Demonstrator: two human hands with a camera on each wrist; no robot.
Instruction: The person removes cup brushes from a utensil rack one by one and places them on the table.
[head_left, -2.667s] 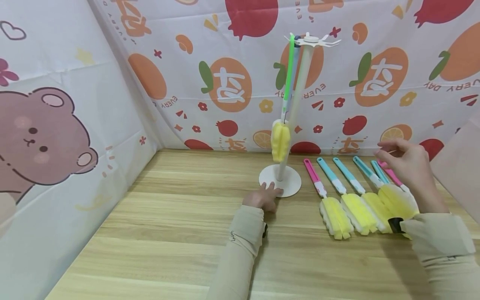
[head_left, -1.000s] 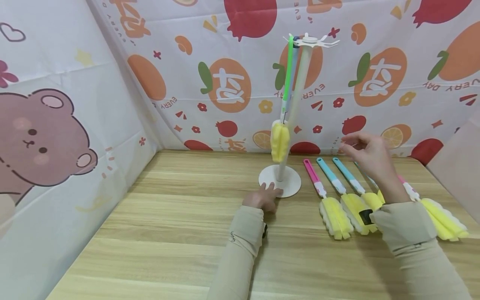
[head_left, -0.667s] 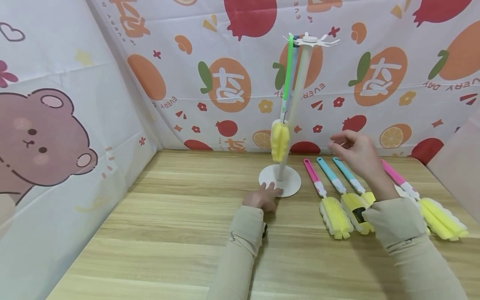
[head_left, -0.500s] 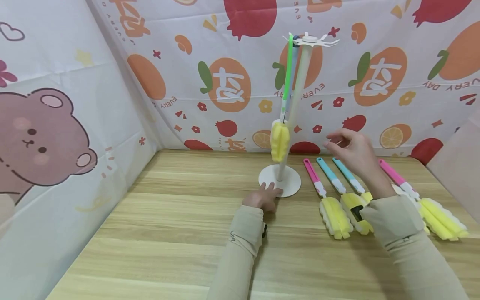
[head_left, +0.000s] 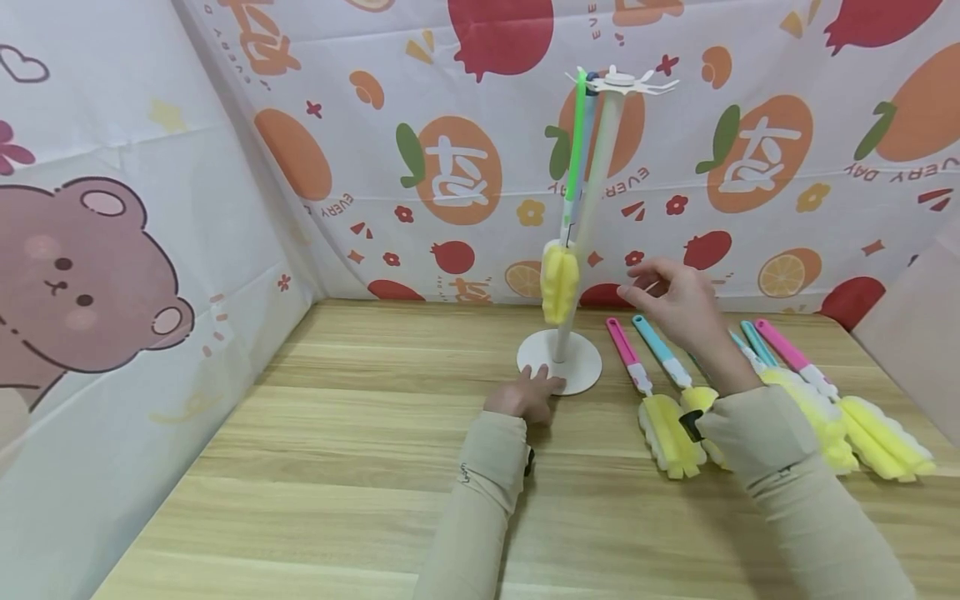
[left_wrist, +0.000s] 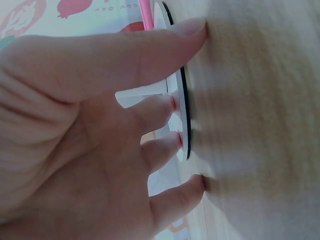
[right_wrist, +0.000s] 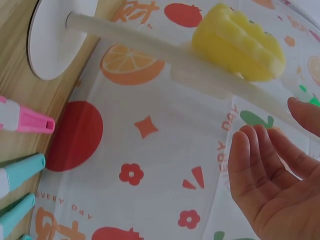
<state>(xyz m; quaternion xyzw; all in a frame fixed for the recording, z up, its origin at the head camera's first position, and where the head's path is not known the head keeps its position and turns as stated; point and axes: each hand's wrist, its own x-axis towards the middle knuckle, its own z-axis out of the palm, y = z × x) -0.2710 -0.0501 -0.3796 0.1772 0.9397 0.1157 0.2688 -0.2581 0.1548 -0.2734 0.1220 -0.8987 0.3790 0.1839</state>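
Observation:
My left hand (head_left: 527, 396) rests on the round white base (head_left: 583, 367) of an upright stand, fingers spread. In the left wrist view, two fingertips touch the edge of the disc, while the thumb (left_wrist: 150, 52) lies against it near the tabletop. From the stand's hooked top (head_left: 621, 81) hangs a green-handled sponge brush (head_left: 576, 154), with a blue-handled one (head_left: 589, 117) behind it. My right hand (head_left: 678, 308) is raised over the brushes, holding nothing, fingers loosely bent. Below it lie a pink-handled brush (head_left: 673, 433) and a teal-handled brush (head_left: 660, 343).
Farther right lie more sponge brushes, including a pink-handled one (head_left: 885, 433); some are partly hidden by my right forearm. The wooden table (head_left: 337, 467) reaches to a fruit-print cloth (head_left: 360, 183) at the back. A bear-print cloth (head_left: 90, 267) covers the left side.
My right hand has moved leftward, from above the rightmost brushes to above the left ones. My left hand stays on the base, and the hanging brushes have not moved.

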